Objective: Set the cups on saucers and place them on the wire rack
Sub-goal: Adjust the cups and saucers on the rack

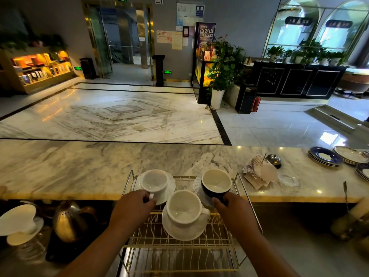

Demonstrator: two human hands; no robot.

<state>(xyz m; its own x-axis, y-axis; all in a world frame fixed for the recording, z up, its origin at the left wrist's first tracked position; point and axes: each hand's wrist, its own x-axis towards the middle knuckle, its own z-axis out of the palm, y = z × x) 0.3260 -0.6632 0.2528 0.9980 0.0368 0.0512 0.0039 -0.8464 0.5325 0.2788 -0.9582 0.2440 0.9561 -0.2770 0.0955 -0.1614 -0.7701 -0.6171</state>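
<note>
A gold wire rack (179,254) stands in front of me against the marble counter. Three cups sit on saucers on it. At the back left, a white cup (154,181) rests on a white saucer (169,186), and my left hand (132,208) pinches its handle. At the back right, a dark cup with a cream inside (216,183) stands on a white saucer (197,188); my right hand (232,208) grips its near side. In the middle front, a white cup (183,206) sits on its own white saucer (183,230), untouched.
The marble counter (89,166) runs behind the rack. On it at the right lie crumpled receipts on a spike (257,170), a glass ashtray (289,180), a call bell (274,159) and stacks of blue-rimmed saucers (324,156). A metal kettle (68,222) and white dishes (18,220) sit lower left.
</note>
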